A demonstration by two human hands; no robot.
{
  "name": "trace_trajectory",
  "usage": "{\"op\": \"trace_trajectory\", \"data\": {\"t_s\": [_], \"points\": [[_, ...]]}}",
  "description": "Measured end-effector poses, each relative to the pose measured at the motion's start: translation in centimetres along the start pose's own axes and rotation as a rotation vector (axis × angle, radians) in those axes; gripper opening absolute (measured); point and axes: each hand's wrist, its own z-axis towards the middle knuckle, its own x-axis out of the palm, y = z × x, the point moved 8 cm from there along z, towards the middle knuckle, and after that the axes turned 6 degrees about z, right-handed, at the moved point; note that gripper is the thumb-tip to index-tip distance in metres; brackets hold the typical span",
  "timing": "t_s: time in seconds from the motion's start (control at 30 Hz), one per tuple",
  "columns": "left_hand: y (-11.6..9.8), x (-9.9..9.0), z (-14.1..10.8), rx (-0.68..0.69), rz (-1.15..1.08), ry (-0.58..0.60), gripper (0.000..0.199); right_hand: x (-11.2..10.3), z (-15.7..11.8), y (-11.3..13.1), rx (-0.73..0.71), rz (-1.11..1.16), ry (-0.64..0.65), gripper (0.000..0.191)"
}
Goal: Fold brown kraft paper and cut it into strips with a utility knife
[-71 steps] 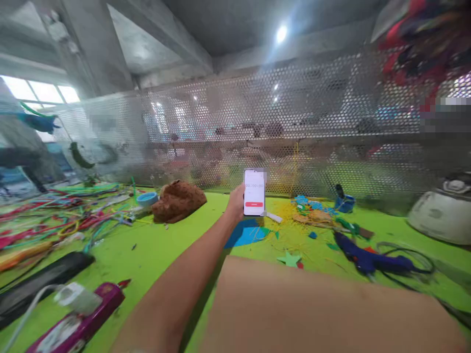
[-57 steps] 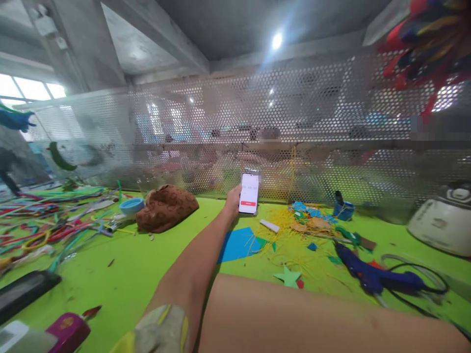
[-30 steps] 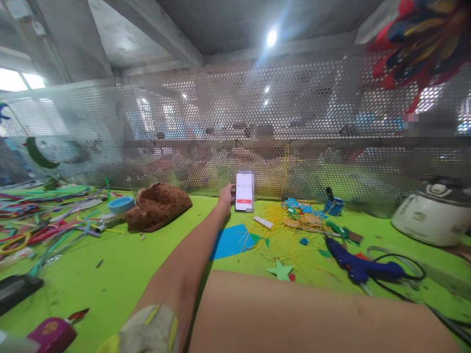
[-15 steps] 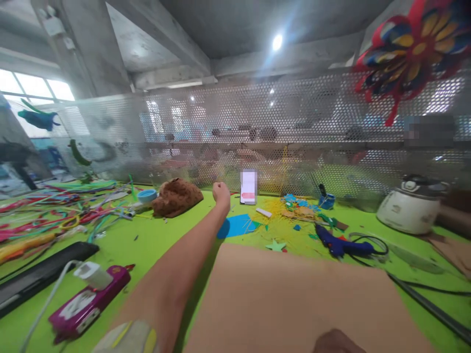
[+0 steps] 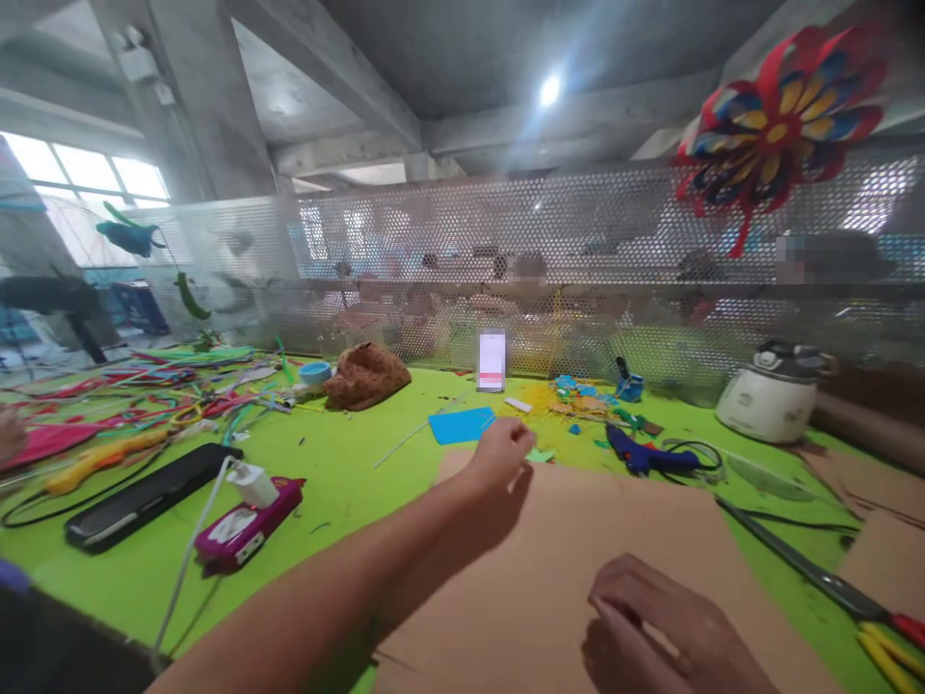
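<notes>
My left hand hovers over the far edge of a large sheet of brown paper or card. Its thumb and fingers are drawn together; whatever may be between them is too small or hidden. Lower down, my right hand is above the same sheet, fingers curled and the thumb close to the index finger. I cannot make out anything in it. Just beyond the left hand lie a blue sheet and a partly covered green star. A thin pale stick lies left of the blue sheet.
On the right are a blue glue gun, scissors and a white kettle-like pot. A purple power strip, black case and brown cloth bundle lie left. A phone stands behind. Another person's hand shows at the left edge.
My left hand has come back from near the phone to over the brown sheet. More of my right hand has come into view from below. The camera view has shifted slightly.
</notes>
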Motion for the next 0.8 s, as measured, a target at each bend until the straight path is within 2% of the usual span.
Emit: {"op": "trace_trajectory", "data": {"t_s": [0.07,0.13,0.2,0.27,0.4,0.6,0.8], "points": [[-2.2,0.7,-3.5,0.117,0.044,0.108,0.012,-0.5,0.2,-0.3,0.01,-0.072,0.051,0.024],[-4.3,1.0,-6.6,0.255,0.123,0.222,0.011,-1.1,0.5,-0.9,-0.044,-0.19,0.088,0.023],[-6.0,1.7,-9.3,0.461,0.396,0.359,0.016,-1.6,1.1,-1.8,-0.115,-0.308,0.113,0.021],[-6.2,1.8,-10.8,0.553,0.639,0.401,0.023,-2.1,2.0,-2.9,-0.157,-0.411,0.128,0.02],[-5.0,2.1,-11.2,0.544,0.834,0.383,0.037,-3.1,4.8,-6.4,-0.059,-0.618,0.145,0.02],[-3.8,2.7,-11.8,0.546,0.877,0.396,0.04,-4.4,8.8,-11.3,0.096,-0.725,0.09,0.024],[-3.6,2.2,-12.4,0.547,0.848,0.418,0.041,-5.5,9.6,-15.9,0.228,-0.796,0.069,0.026]]}}
